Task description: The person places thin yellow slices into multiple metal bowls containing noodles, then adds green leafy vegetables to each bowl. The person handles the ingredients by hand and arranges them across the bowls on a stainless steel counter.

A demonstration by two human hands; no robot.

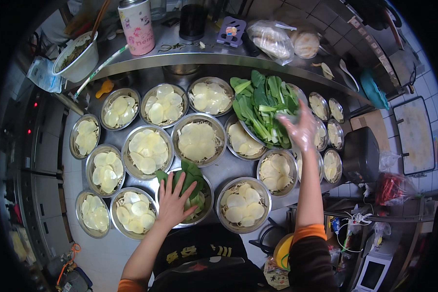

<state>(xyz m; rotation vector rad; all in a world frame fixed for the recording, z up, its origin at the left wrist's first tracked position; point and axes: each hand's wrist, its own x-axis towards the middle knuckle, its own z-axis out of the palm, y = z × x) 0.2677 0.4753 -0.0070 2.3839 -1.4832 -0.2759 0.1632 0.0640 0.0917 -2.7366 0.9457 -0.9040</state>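
My left hand [173, 200] lies with fingers spread over leafy greens [193, 174] in a metal bowl [210, 193] at the front middle. To the far right, a large heap of green leafy vegetables with cut pale stems [265, 104] fills a wide metal bowl [248, 130] set over other bowls. My right hand [301, 127], in a clear plastic glove, is at this heap's right edge, thumb and fingers apart; its fingertips are slightly blurred. Around both hands stand several metal bowls of round pale slices over thin strips, such as this bowl [199, 141].
A shelf [180, 56] runs along the back, holding a pink tumbler [136, 29], a white tub [78, 58], a purple stand [231, 31] and plastic bags [271, 41]. Smaller bowls [332, 165] line the right end. A dark bin [362, 153] stands beyond them.
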